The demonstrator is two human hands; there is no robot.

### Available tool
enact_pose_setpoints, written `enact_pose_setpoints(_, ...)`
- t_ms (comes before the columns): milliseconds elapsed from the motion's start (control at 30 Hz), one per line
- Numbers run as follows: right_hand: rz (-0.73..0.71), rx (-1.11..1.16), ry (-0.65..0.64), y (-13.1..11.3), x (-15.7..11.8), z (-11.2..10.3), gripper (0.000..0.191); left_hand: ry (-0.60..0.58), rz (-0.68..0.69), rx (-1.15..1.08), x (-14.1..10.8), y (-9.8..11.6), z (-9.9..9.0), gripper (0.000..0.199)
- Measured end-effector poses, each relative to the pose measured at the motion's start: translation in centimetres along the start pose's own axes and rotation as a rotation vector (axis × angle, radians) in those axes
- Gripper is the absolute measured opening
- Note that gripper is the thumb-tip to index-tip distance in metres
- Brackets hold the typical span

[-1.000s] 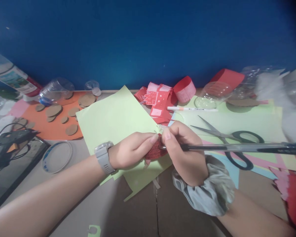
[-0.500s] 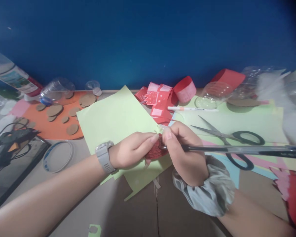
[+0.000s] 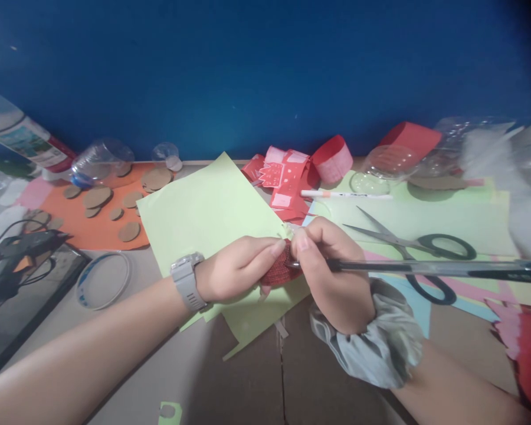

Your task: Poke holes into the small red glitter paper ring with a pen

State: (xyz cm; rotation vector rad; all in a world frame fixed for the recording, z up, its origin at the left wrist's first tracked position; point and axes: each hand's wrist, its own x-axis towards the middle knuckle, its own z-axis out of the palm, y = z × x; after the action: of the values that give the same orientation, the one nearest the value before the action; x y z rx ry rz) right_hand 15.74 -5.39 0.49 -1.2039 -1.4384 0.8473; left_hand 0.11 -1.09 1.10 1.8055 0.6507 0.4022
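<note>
My left hand (image 3: 241, 265), with a grey watch at its wrist, is closed on a small red piece (image 3: 278, 270) marked with dark crossing lines. From the right, my right hand (image 3: 334, 274) grips a black pen (image 3: 425, 270), whose tip points left and meets the red piece. The fingertips of both hands are close together. Beneath the hands lie light green sheets (image 3: 203, 206). Part of the red piece is hidden behind my fingers.
Black-handled scissors (image 3: 400, 243) lie open at the right, below a white marker (image 3: 345, 195). Red paper shapes (image 3: 287, 180) stand behind my hands. Cardboard discs (image 3: 97, 198) rest on orange paper (image 3: 71, 218) at the left, near a tape ring (image 3: 103, 280).
</note>
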Motion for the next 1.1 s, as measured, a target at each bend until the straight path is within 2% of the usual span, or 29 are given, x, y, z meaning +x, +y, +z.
enact_pose_setpoints(1100, 0.012, -0.029, -0.007, -0.17, 0.03, -0.09, 0.03, -0.001, -0.009, -0.006, -0.12, 0.11, -0.08, 0.042)
